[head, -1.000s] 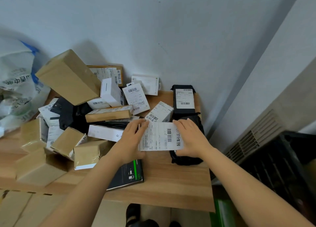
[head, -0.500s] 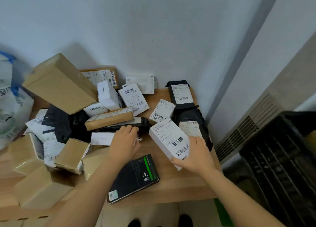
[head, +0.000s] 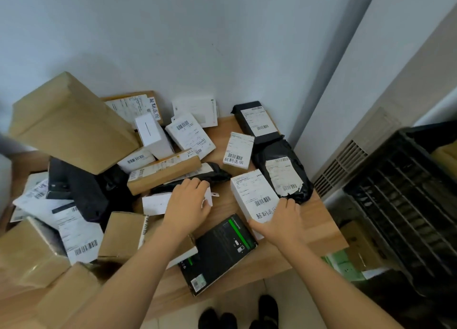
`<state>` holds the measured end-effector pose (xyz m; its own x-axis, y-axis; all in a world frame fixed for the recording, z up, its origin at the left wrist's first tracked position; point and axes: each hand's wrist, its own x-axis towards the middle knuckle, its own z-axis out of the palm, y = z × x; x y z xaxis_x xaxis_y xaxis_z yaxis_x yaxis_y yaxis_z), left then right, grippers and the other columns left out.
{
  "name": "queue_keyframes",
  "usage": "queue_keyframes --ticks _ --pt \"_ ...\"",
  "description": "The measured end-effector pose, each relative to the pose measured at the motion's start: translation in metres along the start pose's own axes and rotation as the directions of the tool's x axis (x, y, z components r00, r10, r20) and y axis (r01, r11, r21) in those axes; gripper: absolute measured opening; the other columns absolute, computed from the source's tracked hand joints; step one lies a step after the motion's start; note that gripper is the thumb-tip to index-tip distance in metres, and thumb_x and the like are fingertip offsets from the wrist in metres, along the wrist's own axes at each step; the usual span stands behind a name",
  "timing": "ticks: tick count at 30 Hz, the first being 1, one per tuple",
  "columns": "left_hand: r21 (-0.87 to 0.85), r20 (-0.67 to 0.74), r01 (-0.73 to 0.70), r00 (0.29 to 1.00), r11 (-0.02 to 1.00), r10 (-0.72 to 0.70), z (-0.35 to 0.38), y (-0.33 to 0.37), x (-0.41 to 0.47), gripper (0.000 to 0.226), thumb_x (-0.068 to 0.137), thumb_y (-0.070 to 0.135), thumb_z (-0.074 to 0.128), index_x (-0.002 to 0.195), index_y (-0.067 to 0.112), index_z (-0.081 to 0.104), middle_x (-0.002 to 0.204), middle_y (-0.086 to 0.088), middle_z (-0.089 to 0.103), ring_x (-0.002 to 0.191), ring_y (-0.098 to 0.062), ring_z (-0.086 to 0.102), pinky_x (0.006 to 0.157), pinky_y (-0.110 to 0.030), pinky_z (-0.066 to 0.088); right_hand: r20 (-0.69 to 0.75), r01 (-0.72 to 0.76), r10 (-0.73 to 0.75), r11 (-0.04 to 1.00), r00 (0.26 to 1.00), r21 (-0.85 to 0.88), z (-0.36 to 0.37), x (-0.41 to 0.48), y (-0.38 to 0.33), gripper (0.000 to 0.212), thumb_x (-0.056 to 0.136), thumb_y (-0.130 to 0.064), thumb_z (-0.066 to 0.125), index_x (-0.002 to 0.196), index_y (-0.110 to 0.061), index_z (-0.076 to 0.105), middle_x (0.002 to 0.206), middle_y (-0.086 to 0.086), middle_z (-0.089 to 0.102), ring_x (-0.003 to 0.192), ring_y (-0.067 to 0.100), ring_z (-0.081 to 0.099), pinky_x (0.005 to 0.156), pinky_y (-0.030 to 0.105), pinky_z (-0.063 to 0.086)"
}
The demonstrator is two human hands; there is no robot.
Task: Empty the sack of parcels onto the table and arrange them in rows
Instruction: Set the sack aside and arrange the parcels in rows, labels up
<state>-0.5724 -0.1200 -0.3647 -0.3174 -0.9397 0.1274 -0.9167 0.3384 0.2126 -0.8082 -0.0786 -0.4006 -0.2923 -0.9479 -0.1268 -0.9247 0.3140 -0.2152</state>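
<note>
Gripping a white box, the right hand risked nudging the tablet off the table (left hand lay flat, fingers open).

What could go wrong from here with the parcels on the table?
1. The dark flat box overhangs the front edge of the table; a nudge from either forearm may tip it to the floor.
2. The big brown box sits tilted atop the pile; the left hand pulling the white parcel from below may topple it.
</note>
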Motion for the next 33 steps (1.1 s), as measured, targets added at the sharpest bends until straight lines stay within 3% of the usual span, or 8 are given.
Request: queue_keyframes --ticks 10,14,20,24,29,33 --pt "-0.021 0.005 0.006 1.0 1.0 -0.006 0.002 -0.017 -0.004 0.033 0.08 0.021 0.064 0.113 0.017 0.062 0.104 -0.001 0.062 0.095 -0.022 0.056 0.08 -0.035 0.046 -0.012 -0.068 0.068 0.998 0.998 -0.003 0.014 0.038 -0.045 0.101 0.065 -0.08 0.06 0.126 -0.003 0.039 0.126 0.012 0.044 0.118 0.027 0.04 0.098 0.034 0.037" --pt "-0.029 -0.028 -0.005 1.0 1.0 0.004 0.004 -0.018 -0.001 0.031 0.077 0.021 0.068 0.108 0.017 0.063 0.098 0.001 0.062 0.089 -0.021 0.057 0.075 -0.034 0.047 0.083 -0.077 0.079 0.996 0.993 -0.038 0.02 0.043 -0.045 0.109 0.07 -0.08 0.057 0.138 0.0 0.027 0.137 0.016 0.036 0.125 0.029 0.036 0.102 0.035 0.037" --pt "-0.022 -0.045 -0.008 0.999 1.0 0.007 0.007 -0.015 0.012 0.032 0.074 0.019 0.07 0.105 0.015 0.064 0.094 0.0 0.062 0.085 -0.021 0.057 0.072 -0.033 0.047 0.001 0.129 -0.129 0.991 0.992 0.014 0.007 0.061 -0.043 0.068 0.088 -0.06 0.052 0.13 -0.009 0.04 0.131 0.012 0.041 0.117 0.026 0.039 0.097 0.034 0.037" --pt "-0.005 -0.045 0.01 0.999 1.0 -0.01 0.011 -0.011 0.035 0.03 0.074 0.018 0.072 0.103 0.015 0.064 0.093 -0.001 0.062 0.083 -0.022 0.057 0.07 -0.034 0.047 -0.022 0.233 -0.232 0.971 0.973 0.056 -0.009 0.093 -0.047 0.052 0.092 -0.046 0.054 0.129 -0.011 0.042 0.128 0.01 0.043 0.116 0.026 0.04 0.094 0.033 0.037" --pt "-0.013 -0.017 0.093 0.995 0.996 -0.094 0.021 -0.004 0.083 0.027 0.081 0.02 0.063 0.108 0.015 0.061 0.1 -0.002 0.06 0.093 -0.023 0.055 0.078 -0.034 0.044 0.001 0.33 -0.334 0.933 0.943 0.142 -0.013 0.144 -0.049 0.051 0.091 -0.038 0.061 0.132 -0.014 0.041 0.128 0.008 0.042 0.117 0.024 0.041 0.095 0.033 0.039" --pt "-0.069 0.02 0.175 0.985 0.982 -0.174 0.033 0.006 0.127 0.036 0.089 0.021 0.056 0.124 0.016 0.053 0.119 -0.001 0.056 0.108 -0.021 0.051 0.088 -0.03 0.039 0.111 0.374 -0.427 0.871 0.898 0.319 -0.01 0.185 -0.056 0.07 0.087 -0.032 0.069 0.146 -0.023 0.031 0.141 0.006 0.033 0.124 0.023 0.042 0.098 0.037 0.045"
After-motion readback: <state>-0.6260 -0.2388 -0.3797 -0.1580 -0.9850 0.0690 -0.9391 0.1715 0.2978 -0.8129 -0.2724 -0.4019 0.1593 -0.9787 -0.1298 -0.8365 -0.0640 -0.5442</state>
